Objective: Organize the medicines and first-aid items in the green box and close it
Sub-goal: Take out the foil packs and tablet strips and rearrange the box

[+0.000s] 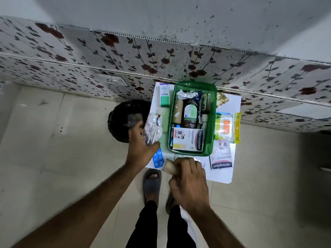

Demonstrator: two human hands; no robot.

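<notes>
Packing the green box, one thing in each hand

The see-through green plastic box (211, 122) sits open on the small white table (223, 174), already partly full. My left hand (141, 144) has its fingers closed around a crinkly silver foil strip (152, 129); I think it is light, bendy and easy to crush, so I hold its edges. My right hand (188, 176) has its fingers wrapped around a soft beige roll (169, 167), best squeezed gently round the middle.

Glossy translucent plastic green box (213, 122), crinkled shiny foil strips (152, 129), matt cardboard plaster carton (188, 140).
</notes>
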